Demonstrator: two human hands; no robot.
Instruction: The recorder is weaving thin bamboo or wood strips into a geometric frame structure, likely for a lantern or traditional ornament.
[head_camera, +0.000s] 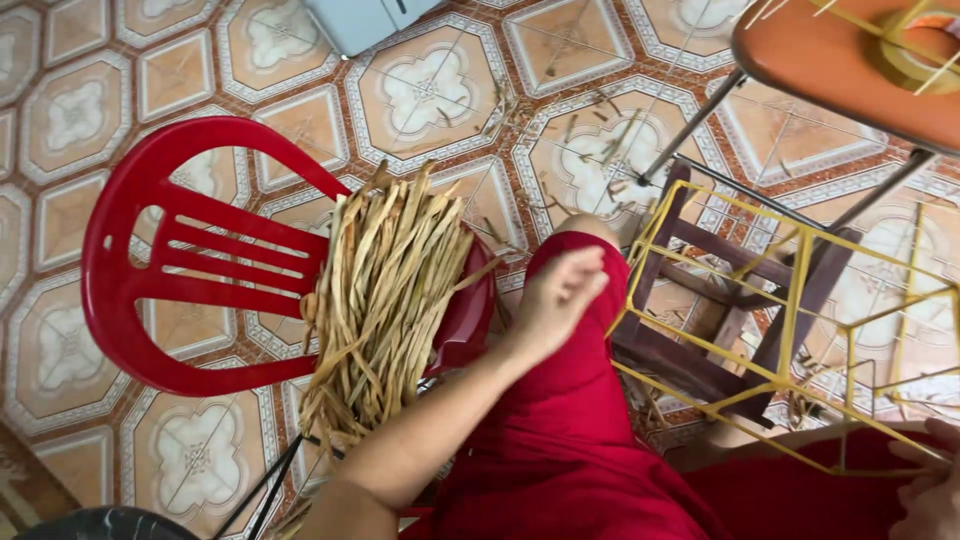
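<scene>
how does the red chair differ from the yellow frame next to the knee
The red chair is solid moulded plastic with a slatted back; the yellow frame is thin open rods. The chair carries a bundle of tan strips; the frame encloses a dark wooden stool. The right hand touches the frame; neither hand touches the chair. Both stand on the tiled floor.

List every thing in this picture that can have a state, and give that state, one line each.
Left hand: loosely curled, resting on the red-clad knee, holding nothing.
Right hand: at the frame's edge, on the yellow frame; grip unclear.
Strips: dry, bundled, piled on the chair seat.
Red chair: upright, seat loaded.
Yellow frame: bare wire, unwoven, tilted over a wooden stool.
</scene>
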